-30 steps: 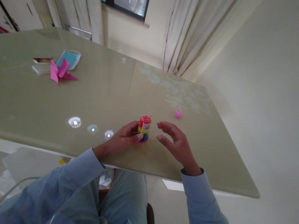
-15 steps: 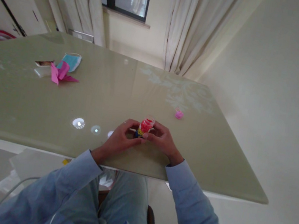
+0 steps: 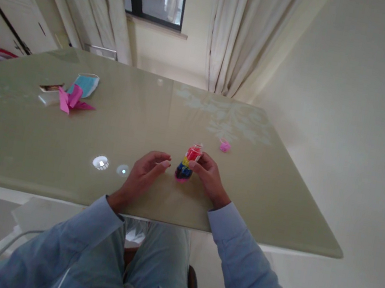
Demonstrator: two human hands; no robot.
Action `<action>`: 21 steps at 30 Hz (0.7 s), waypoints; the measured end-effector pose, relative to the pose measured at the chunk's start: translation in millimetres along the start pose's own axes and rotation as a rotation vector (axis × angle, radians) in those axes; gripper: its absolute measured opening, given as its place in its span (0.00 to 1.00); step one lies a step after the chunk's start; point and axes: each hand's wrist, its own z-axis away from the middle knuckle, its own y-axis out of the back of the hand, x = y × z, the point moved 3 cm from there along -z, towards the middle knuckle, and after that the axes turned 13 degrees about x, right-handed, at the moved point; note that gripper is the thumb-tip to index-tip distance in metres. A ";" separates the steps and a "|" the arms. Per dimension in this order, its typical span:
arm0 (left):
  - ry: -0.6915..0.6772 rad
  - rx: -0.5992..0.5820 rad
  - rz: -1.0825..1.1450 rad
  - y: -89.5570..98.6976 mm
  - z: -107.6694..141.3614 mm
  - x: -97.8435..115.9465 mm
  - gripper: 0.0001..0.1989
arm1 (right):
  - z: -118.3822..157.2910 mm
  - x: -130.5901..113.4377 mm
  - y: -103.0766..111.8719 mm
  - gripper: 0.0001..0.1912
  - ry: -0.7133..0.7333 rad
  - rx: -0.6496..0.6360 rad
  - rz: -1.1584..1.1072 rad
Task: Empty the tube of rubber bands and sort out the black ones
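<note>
A small clear bottle (image 3: 186, 164) shows bands of red, yellow, blue and black, with pink at its base. It leans slightly to the right, gripped between the thumb and fingers of my right hand (image 3: 208, 175) from its right side. To its left, my left hand (image 3: 147, 172) holds nothing, its fingers curved and apart from the thumb, and a gap separates it from the bottle. Beyond my right hand lies a small pink object (image 3: 225, 146), too small to make out clearly.
On the table (image 3: 135, 129) at the far left lie a folded pink paper shape (image 3: 72, 99), a blue face mask (image 3: 86, 84), a small flat dark-topped item (image 3: 51, 88) and a clear piece (image 3: 48, 98). The near table edge runs above my lap; a wall (image 3: 360, 124) stands at the right.
My left hand has let go of the bottle and moved left. The bottle, now in my right hand alone, shows more of its lower bands.
</note>
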 end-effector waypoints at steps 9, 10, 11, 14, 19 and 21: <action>-0.038 -0.054 -0.095 -33.5 -75.4 5.4 0.17 | 6.2 -2.9 0.3 0.19 -0.067 -0.122 -0.143; -0.086 -0.085 -0.122 -43.6 -86.5 4.6 0.17 | 8.8 -4.4 0.3 0.20 -0.085 -0.163 -0.157; -0.134 -0.124 -0.151 -55.2 -96.6 3.2 0.17 | 11.2 -6.0 0.7 0.20 -0.103 -0.201 -0.167; -0.241 -0.251 -0.245 -95.9 -118.2 -5.0 0.16 | 16.1 -10.6 3.9 0.22 -0.147 -0.261 -0.196; -0.369 -0.419 -0.384 -162.3 -130.3 -18.4 0.27 | 14.7 -15.5 11.4 0.25 -0.165 -0.235 -0.298; -0.421 -0.468 -0.423 -182.5 -132.0 -20.0 0.30 | 13.1 -15.7 13.3 0.25 -0.168 -0.239 -0.328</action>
